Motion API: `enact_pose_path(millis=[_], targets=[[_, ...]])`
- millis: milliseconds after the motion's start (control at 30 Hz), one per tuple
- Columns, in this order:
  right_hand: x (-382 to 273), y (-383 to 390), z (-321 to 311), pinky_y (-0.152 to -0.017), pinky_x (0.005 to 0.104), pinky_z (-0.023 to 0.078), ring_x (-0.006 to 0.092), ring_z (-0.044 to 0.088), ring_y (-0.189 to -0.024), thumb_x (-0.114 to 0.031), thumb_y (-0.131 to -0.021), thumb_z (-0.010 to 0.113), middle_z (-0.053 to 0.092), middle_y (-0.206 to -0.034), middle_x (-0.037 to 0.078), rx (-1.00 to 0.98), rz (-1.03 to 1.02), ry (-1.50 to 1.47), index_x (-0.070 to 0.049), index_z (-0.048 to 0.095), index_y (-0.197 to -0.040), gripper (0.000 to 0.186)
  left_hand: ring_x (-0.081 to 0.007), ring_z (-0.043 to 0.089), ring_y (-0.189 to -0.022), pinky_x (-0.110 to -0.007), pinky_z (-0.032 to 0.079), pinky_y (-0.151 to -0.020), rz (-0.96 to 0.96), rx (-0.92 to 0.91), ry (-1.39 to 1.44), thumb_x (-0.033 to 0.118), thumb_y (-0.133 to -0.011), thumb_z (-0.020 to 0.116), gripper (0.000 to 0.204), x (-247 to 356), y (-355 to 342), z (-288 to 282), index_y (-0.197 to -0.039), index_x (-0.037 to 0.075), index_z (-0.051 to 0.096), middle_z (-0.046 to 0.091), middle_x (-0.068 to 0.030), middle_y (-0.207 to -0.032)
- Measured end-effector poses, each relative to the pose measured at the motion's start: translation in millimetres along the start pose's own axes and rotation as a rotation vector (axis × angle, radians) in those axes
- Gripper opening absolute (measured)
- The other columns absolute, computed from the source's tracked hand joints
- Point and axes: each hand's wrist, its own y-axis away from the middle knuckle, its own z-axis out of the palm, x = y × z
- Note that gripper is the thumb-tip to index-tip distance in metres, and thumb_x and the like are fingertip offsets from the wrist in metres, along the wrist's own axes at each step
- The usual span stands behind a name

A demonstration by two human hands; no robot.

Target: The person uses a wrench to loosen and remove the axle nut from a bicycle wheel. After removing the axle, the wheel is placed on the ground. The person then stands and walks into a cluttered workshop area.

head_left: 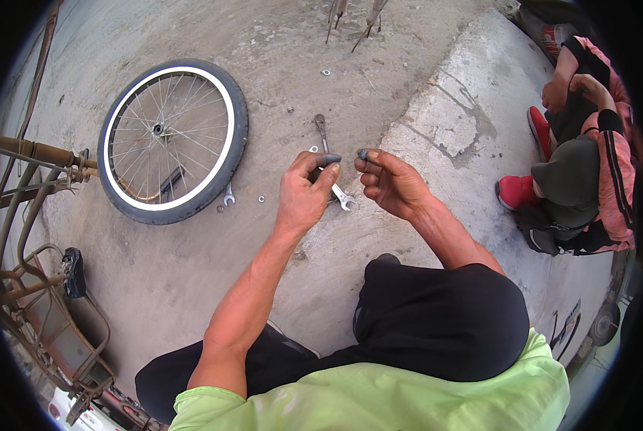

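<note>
My left hand [303,188] pinches a small dark grey cylindrical piece [327,158]. A little to its right, my right hand [394,181] pinches another small dark piece [362,154], too small to identify, with the other fingers curled. Below and behind my hands on the concrete lie a ratchet-type tool [320,123] and a silver wrench [346,201], both partly hidden by my left hand. A detached bicycle wheel [216,103] with a white rim lies to the left, with another wrench [229,196] beside it. Small metal nuts [262,199] lie scattered on the ground.
A rusty tricycle frame [56,165] stands at the left. A seated person in pink sleeves and red shoes [595,183] is close on the right, on a paler concrete strip [447,115]. Metal legs [368,25] stand at the top. My knees are at the bottom.
</note>
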Motion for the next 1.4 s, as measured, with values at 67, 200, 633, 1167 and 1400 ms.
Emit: enact_pose_path(millis=[67, 200, 633, 1167, 1400], targets=[[-4.7, -3.9, -6.9, -0.059, 0.0231, 0.041, 0.0069, 0.054, -0.072, -0.023, -0.098, 0.067, 0.069, -0.098, -0.001, 0.002, -0.006, -0.073, -0.011, 0.065, -0.104, 0.013, -0.008, 0.058, -0.072, -0.026, 0.05, -0.064, -0.003, -0.005, -0.044, 0.014, -0.098, 0.071, 0.017, 0.2, 1.1, -2.5, -0.105, -0.002, 0.071, 0.064, -0.0009, -0.087], [-30.4, -13.3, -22.8, -0.056, 0.0241, 0.041, 0.007, 0.057, -0.071, -0.026, -0.1, 0.065, 0.07, -0.097, -0.001, -0.068, -0.065, -0.236, -0.014, 0.065, -0.101, 0.012, -0.0094, 0.058, -0.072, -0.027, 0.047, -0.065, -0.123, 0.002, 0.023, 0.009, -0.095, 0.071, 0.015, -7.5, 5.0, -5.7, -0.103, -0.003, 0.072, 0.065, -0.0029, -0.087], [-113.0, -33.8, -96.1, -0.053, 0.024, 0.038, 0.004, 0.054, -0.065, -0.03, -0.101, 0.061, 0.069, -0.091, -0.004, -0.07, -0.318, -0.392, -0.016, 0.066, -0.096, 0.016, -0.0073, 0.059, -0.069, -0.026, 0.049, -0.061, -0.178, -0.044, 0.047, 0.01, -0.097, 0.07, 0.014, -31.6, 11.9, -0.6, -0.105, -0.001, 0.071, 0.067, -0.0013, -0.083], [-122.6, -37.7, -105.1, -0.057, 0.0262, 0.039, 0.0073, 0.053, -0.065, -0.031, -0.1, 0.055, 0.069, -0.09, -0.005, -0.22, -0.368, -0.435, -0.012, 0.068, -0.097, 0.023, -0.0067, 0.057, -0.068, -0.026, 0.047, -0.061, -0.208, -0.078, 0.0, 0.011, -0.097, 0.07, 0.017, -39.1, 20.2, 1.5, -0.106, -0.003, 0.071, 0.068, -0.0013, -0.08], [-124.1, -37.7, -110.9, -0.055, 0.026, 0.039, 0.007, 0.053, -0.065, -0.035, -0.102, 0.054, 0.069, -0.09, -0.005, -0.183, -0.372, -0.422, -0.017, 0.067, -0.098, 0.022, -0.0067, 0.058, -0.068, -0.026, 0.048, -0.061, -0.23, -0.092, 0.002, 0.011, -0.097, 0.07, 0.018, -44.7, 20.2, 6.0, -0.106, -0.003, 0.071, 0.069, -0.002, -0.082]])
